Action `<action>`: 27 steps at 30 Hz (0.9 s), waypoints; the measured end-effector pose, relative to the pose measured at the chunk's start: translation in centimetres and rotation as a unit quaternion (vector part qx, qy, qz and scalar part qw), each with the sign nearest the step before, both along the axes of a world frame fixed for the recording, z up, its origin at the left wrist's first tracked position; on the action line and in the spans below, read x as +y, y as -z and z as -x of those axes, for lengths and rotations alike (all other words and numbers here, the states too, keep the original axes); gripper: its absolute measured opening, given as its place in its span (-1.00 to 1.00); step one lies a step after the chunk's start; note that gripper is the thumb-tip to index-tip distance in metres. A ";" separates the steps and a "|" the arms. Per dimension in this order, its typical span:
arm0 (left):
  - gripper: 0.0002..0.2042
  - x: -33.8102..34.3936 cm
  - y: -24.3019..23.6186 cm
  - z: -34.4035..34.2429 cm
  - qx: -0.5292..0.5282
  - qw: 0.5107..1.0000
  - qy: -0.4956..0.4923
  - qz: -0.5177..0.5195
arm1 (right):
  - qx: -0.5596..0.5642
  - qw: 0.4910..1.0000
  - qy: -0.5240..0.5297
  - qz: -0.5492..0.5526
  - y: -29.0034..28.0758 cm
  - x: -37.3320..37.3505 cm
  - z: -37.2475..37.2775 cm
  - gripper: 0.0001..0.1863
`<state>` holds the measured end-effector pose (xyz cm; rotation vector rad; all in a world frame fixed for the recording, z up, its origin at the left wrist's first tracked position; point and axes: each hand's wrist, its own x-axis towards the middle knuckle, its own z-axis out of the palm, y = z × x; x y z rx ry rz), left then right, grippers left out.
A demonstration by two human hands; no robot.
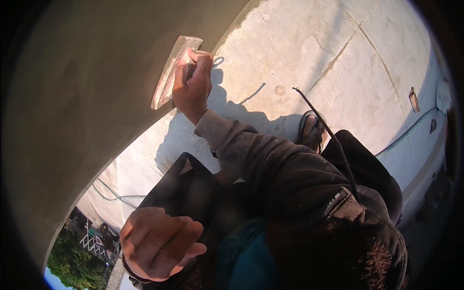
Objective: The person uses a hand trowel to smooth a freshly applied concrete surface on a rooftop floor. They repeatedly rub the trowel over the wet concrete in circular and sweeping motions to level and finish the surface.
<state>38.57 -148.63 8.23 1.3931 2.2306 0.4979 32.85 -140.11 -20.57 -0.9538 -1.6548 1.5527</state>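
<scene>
My right hand [193,89] is closed around a plastering float [170,72], a long, flat, pale tool with reddish smears. The float lies against a smooth grey-brown plastered wall [96,77] on the left, close to the wall's lower edge. Its grip is mostly hidden by my fingers. Down at the lower left, my left hand [162,244] is curled into a loose fist in front of my dark trousers. Nothing shows sticking out of it, and it is apart from the wall.
Pale, cracked concrete floor [290,48] runs along the wall's foot. My sandalled foot [311,129] stands on it. A small brownish object [414,100] and a thin hose [411,129] lie at the right. Dark cord [333,137] hangs from my jacket. Trees [72,256] show at the lower left.
</scene>
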 end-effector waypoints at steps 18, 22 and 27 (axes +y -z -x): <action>-0.62 2.3 3.0 1.3 -0.033 0.996 0.052 -0.065 | -0.125 0.969 -0.068 0.203 9.8 -11.7 -7.3 -0.68; -0.64 2.2 2.3 1.9 -0.015 0.998 0.059 -0.002 | -0.025 0.962 -0.094 0.255 4.5 -11.4 -7.4 -0.63; -0.64 2.6 2.3 2.3 0.003 0.999 0.035 -0.013 | 0.157 0.929 0.106 0.318 0.3 11.3 0.4 -0.68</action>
